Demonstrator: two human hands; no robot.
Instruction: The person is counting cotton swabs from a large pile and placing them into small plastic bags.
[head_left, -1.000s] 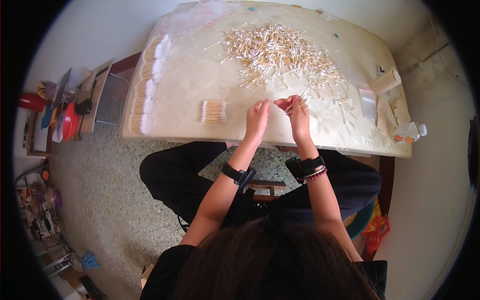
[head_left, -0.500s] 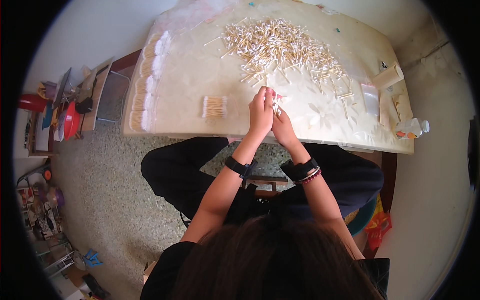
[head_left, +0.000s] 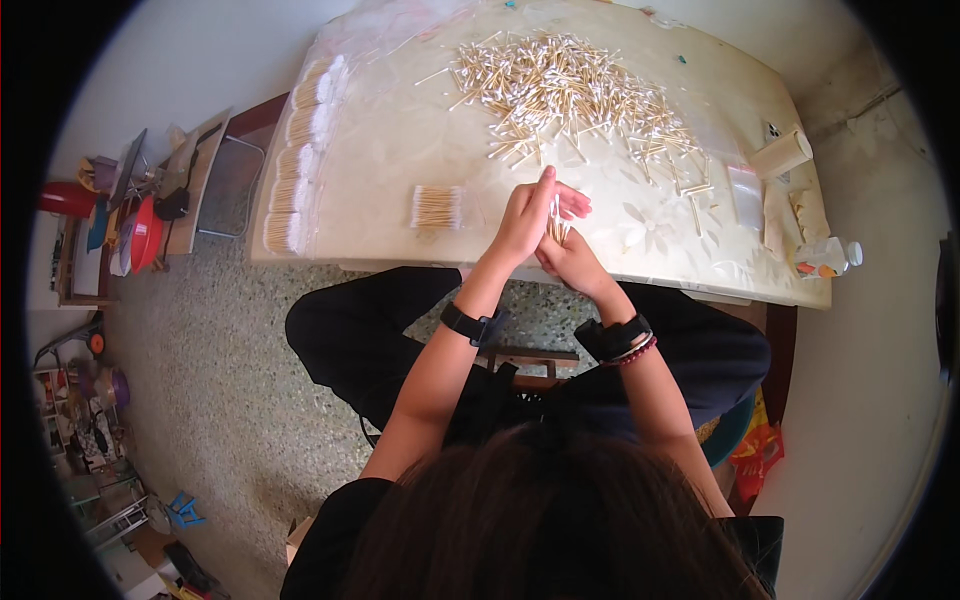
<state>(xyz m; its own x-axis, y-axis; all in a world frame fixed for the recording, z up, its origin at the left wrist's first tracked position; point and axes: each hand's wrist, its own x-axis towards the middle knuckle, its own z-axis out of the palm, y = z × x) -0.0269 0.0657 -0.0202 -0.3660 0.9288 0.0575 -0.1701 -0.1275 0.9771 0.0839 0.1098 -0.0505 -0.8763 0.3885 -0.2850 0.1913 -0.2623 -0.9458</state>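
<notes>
A pale bench (head_left: 400, 150) carries a wide loose heap of cotton swabs (head_left: 570, 90) toward its far side. Along its left edge lies a row of bagged swab bundles (head_left: 298, 150). A neat small stack of swabs (head_left: 436, 207) sits just left of the hands. The left hand (head_left: 522, 220) and right hand (head_left: 572, 262) press together at the near edge, fingers clamped on a small bunch of swabs (head_left: 556, 226) between them.

red bowl (head_left: 143, 232) on side shelf, plastic bottle (head_left: 826, 258) at table edge
</notes>
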